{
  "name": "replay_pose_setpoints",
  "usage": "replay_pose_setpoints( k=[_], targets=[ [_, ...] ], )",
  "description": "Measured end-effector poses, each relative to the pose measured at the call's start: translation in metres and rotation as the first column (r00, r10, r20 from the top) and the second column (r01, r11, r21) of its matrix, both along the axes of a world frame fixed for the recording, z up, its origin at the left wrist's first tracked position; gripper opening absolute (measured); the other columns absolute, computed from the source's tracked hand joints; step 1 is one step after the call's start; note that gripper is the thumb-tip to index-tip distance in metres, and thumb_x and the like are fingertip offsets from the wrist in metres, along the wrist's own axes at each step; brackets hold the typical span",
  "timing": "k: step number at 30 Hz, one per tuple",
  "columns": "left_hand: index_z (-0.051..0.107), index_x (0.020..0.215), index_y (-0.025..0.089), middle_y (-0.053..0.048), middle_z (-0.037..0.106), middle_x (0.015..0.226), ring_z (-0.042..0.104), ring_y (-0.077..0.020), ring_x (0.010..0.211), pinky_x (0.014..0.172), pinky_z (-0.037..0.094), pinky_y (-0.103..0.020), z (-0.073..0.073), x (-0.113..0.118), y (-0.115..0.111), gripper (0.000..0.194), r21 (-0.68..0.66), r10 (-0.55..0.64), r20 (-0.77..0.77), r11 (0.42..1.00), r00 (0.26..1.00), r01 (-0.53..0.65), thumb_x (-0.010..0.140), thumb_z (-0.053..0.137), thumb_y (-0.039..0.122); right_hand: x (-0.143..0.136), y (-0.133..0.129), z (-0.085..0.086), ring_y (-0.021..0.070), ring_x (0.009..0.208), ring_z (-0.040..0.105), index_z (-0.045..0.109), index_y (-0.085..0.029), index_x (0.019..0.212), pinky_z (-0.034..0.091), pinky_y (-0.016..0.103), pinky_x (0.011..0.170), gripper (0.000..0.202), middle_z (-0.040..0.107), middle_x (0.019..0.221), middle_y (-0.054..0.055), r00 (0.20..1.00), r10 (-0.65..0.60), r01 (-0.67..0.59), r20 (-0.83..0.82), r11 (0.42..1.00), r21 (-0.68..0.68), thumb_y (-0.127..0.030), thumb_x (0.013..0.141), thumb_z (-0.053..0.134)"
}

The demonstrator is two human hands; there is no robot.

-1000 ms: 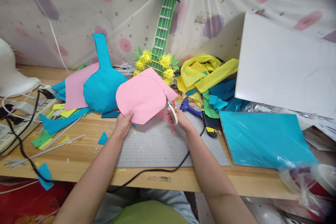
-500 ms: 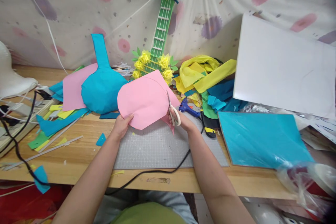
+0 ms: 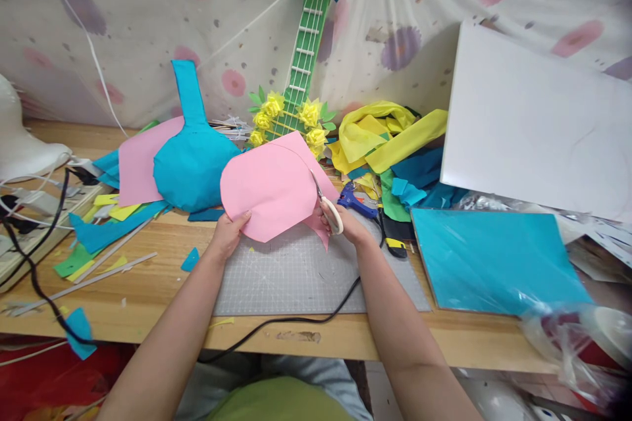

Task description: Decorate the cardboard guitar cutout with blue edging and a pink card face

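Observation:
A sheet of pink paper [image 3: 269, 191], rounded on its left side, is held above the grey cutting mat [image 3: 291, 283]. My left hand [image 3: 231, 231] pinches its lower left edge, thumb on top. White-handled scissors [image 3: 330, 209] are gripped in my right hand [image 3: 343, 222], with their blades at the sheet's right side along a curved line. A partly cut strip of the pink sheet hangs below the blades and a corner sticks out beyond the curve. Left of the sheet lies a blue paper-covered shape with a long neck [image 3: 195, 164].
A green toy guitar with yellow flowers [image 3: 301, 69] leans at the back. Right of my hands are a blue glue gun [image 3: 355, 200], a utility knife [image 3: 395, 245] and a blue sheet pack [image 3: 494, 260]. A black cord [image 3: 296, 321] crosses the front; a power strip [image 3: 54, 223] sits left.
The scissors have shifted slightly up and left along the curve, and their blades look more closed. My left hand keeps its hold on the sheet.

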State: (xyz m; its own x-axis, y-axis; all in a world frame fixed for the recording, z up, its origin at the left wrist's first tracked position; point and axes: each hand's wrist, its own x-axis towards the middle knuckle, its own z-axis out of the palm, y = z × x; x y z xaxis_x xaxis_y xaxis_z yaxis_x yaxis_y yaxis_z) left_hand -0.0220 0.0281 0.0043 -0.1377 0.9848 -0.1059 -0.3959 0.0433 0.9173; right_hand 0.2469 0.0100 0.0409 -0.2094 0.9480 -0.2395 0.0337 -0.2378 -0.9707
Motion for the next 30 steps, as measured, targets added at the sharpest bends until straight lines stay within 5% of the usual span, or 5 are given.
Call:
replay_pose_setpoints(
  k=[20,30],
  targets=[
    [0.067,0.093,0.011,-0.011,0.069,0.097,0.063,-0.0237,0.093,0.089,0.047,-0.038,0.005,-0.004,-0.001,0.056,-0.033,-0.027,0.000,0.999,1.000,0.027,0.043,0.084,0.029,0.016,0.001,-0.005,0.0056,0.038,0.037,0.050,-0.017,0.071,0.033,0.020,0.037,0.046,0.040,0.048,-0.006,0.997,0.066,-0.069,0.050,0.996,0.049,-0.062,0.068,0.057],
    [0.067,0.093,0.012,-0.012,0.069,0.099,0.064,-0.0244,0.087,0.084,0.050,-0.038,0.001,-0.012,-0.002,0.055,-0.042,-0.122,-0.089,0.992,0.988,0.119,0.044,0.084,0.031,0.016,-0.005,0.000,0.0109,0.048,0.048,0.052,-0.020,0.070,0.039,0.024,0.045,0.048,0.055,0.060,0.000,0.990,0.135,-0.136,0.030,0.990,0.026,-0.068,0.068,0.052]
  ],
)
